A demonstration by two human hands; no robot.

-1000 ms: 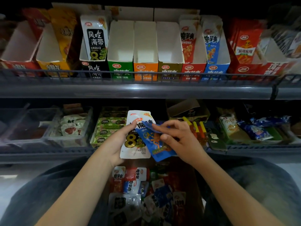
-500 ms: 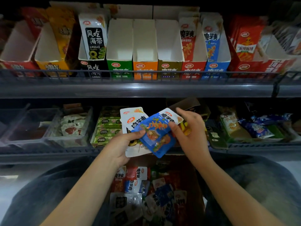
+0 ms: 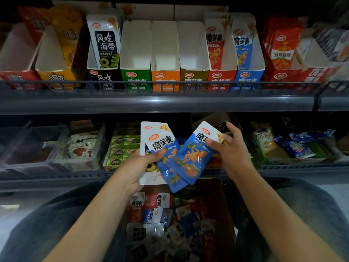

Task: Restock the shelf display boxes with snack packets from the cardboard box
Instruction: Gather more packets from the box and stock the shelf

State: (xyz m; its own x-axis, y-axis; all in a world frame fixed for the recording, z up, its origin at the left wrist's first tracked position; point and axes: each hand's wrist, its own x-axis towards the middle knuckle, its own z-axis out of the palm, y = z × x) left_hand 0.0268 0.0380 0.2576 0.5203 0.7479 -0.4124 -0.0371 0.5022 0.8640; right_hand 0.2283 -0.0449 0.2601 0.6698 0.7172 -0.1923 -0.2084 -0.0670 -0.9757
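My left hand [image 3: 140, 167] grips a small fan of snack packets: a white one [image 3: 151, 131] at the back and a blue one [image 3: 168, 163] over it. My right hand [image 3: 230, 150] pinches the top corner of a second blue packet [image 3: 194, 159] that overlaps the fan on the right. Both hands hover in front of the lower shelf, above the cardboard box [image 3: 217, 214] of mixed packets between my knees. On the upper shelf stand the display boxes; the green [image 3: 135, 76], orange [image 3: 165, 76] and olive [image 3: 193, 76] ones show no packets, and the blue box [image 3: 247, 76] holds blue packets.
A wire rail [image 3: 170, 86] runs along the front of the upper shelf. Red, yellow and black display boxes [image 3: 103, 76] flank the middle ones. The lower shelf holds clear bins [image 3: 37, 148], green packs [image 3: 122, 148] and assorted snacks [image 3: 292, 146] at the right.
My right hand turned the second blue packet upright and brought it up beside the packets in my left hand. Both hands rose slightly toward the shelves.
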